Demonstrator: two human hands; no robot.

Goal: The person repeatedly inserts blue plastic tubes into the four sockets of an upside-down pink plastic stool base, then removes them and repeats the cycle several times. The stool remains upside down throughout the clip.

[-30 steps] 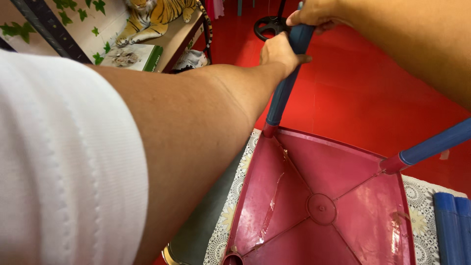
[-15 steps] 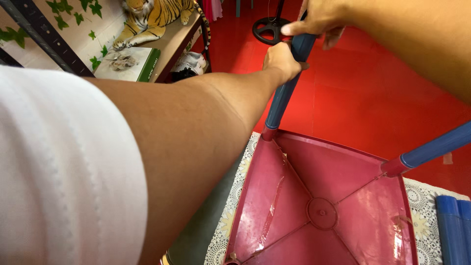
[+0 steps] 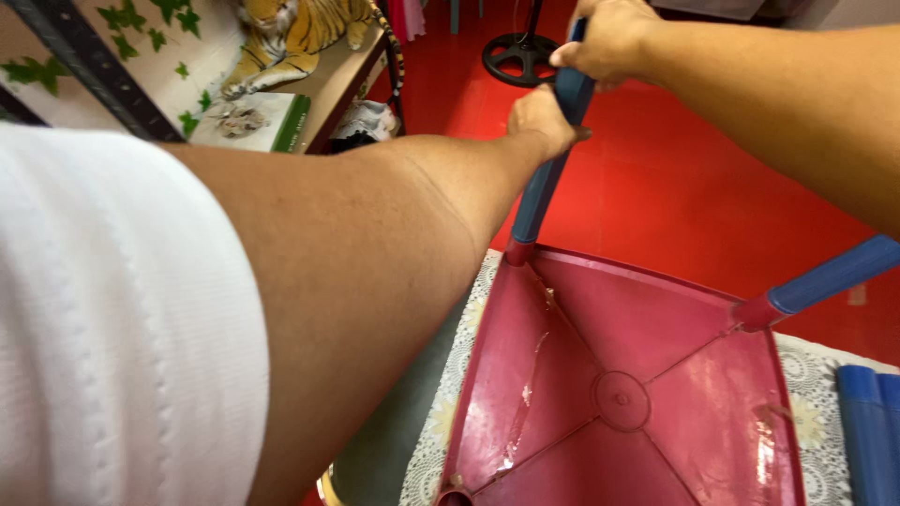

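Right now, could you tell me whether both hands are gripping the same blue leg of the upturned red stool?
Yes, the left hand and the right hand are both wrapped around one blue leg, the right above the left.

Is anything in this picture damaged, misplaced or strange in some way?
Yes. The dark red plastic stool seat lies upside down on the white lace cloth. Both hands, left and right, grip one blue leg. Two loose blue legs lie beside it. Pale scuffs streak the underside.
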